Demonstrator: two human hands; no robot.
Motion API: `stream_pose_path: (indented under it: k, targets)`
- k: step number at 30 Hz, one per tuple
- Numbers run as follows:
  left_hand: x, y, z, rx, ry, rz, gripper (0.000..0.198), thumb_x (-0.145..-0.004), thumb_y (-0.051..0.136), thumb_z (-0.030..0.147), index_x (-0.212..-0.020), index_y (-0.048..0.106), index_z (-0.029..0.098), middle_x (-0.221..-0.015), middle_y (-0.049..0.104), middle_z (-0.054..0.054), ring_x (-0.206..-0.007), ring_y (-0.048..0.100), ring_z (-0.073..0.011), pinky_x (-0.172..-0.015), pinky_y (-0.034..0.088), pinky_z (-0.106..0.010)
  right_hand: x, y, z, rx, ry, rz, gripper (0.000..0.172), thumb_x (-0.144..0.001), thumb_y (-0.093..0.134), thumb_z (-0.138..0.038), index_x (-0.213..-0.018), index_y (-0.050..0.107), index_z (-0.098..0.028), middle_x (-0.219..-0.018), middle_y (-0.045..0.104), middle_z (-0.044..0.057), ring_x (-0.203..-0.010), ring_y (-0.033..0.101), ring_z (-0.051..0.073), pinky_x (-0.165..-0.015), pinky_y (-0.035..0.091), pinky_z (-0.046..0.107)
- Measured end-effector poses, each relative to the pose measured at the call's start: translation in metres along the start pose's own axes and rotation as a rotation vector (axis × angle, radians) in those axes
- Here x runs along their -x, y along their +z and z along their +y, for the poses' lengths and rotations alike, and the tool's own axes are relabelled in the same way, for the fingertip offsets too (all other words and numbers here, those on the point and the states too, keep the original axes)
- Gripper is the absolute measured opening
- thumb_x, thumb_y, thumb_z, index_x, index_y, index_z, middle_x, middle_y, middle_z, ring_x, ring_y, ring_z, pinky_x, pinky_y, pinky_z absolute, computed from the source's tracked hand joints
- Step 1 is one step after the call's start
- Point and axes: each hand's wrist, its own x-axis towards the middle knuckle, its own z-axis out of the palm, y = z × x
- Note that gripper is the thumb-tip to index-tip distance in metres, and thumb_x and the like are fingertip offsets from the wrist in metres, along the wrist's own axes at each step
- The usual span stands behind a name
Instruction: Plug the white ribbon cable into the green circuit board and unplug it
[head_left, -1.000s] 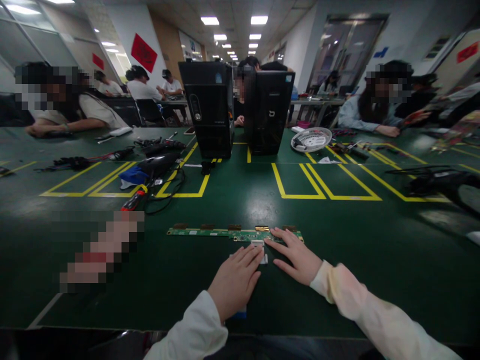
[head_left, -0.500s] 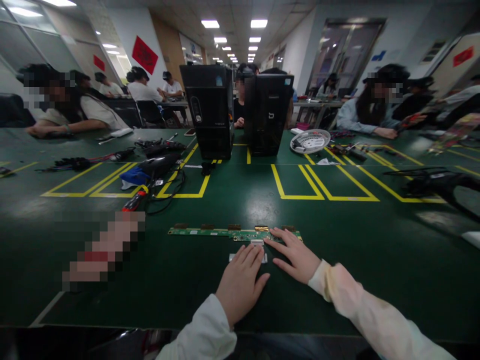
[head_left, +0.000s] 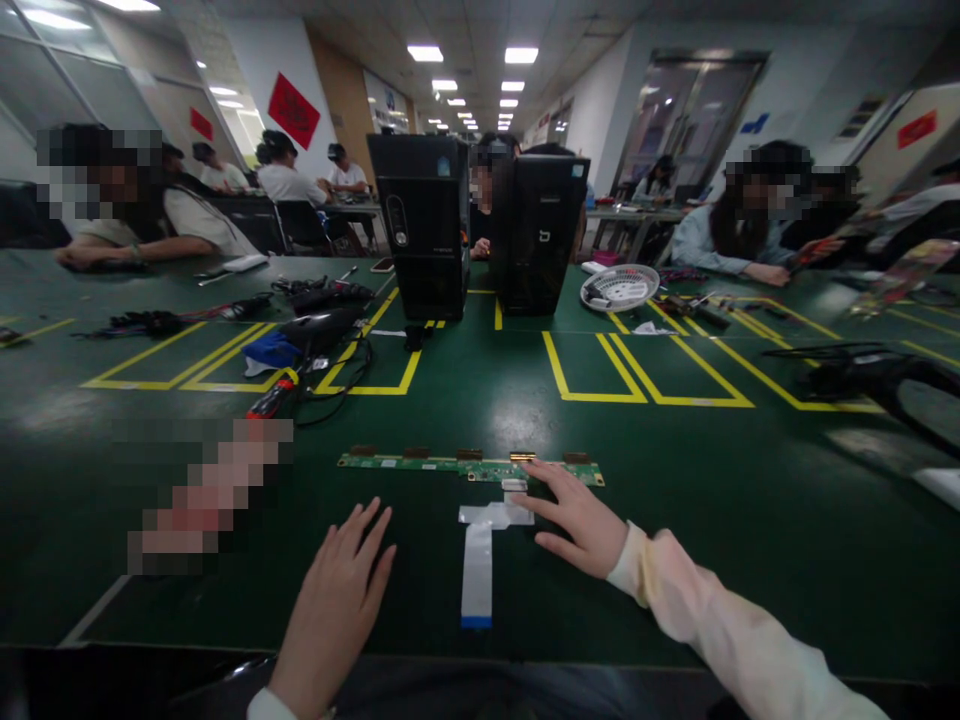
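Holding the right hand [head_left: 581, 520] open and palm down at the right part of the green circuit board [head_left: 487, 469], gripping nothing: reaching with one fingertip toward the far edge beside a gold tab [head_left: 523, 457], and placing the index finger by the white connector [head_left: 514, 486], on or just above the ribbon cable [head_left: 478, 570]. Poising the left hand [head_left: 337, 600] open and empty, well left of the cable; whether touching the green table [head_left: 420, 570] or hovering, impossible to tell. Showing the cable lying between the hands, with its blue end [head_left: 476, 622] pointing toward the wearer. Apparently steadying the board and settling the cable at the connector, though not showing how firmly seated. Probably calling next for holding the board firm with the right fingertips, bringing the left hand across to the cable, and pressing evenly near the connector, without twisting or tugging the thin strip.
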Motion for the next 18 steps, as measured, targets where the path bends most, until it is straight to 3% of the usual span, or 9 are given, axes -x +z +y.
stream_pose_path:
  k: [4,11,18]
  targets:
    - [0.009,0.001,-0.013,-0.051,-0.042,0.045,0.047,-0.093,0.036,0.039,-0.131,0.05,0.016,-0.137,0.051,-0.012,-0.129,0.044,-0.0284,-0.106,0.035,-0.051,-0.003,-0.002,-0.006,-0.011,0.029,-0.103,0.056,-0.091,0.041,-0.055,-0.141,0.039,-0.029,-0.151,0.022,0.011,-0.138,0.02,0.03,-0.111,0.019,0.055]
    - [0.009,0.0,-0.01,-0.047,-0.06,0.056,0.047,-0.092,0.037,0.04,-0.132,0.049,0.017,-0.137,0.051,-0.011,-0.13,0.042,-0.0269,-0.107,0.034,-0.049,0.003,-0.008,-0.004,-0.025,0.068,-0.115,0.059,-0.088,0.046,-0.056,-0.14,0.041,-0.029,-0.15,0.026,0.01,-0.137,0.025,0.028,-0.111,0.021,0.052]
    - [0.008,-0.004,-0.007,-0.023,-0.076,0.047,0.046,-0.092,0.039,0.038,-0.132,0.049,0.019,-0.137,0.052,-0.01,-0.129,0.043,-0.0265,-0.107,0.034,-0.049,0.053,-0.016,0.017,0.059,0.149,-0.048,0.06,-0.087,0.047,-0.055,-0.141,0.04,-0.029,-0.149,0.028,0.01,-0.134,0.031,0.03,-0.107,0.031,0.051]
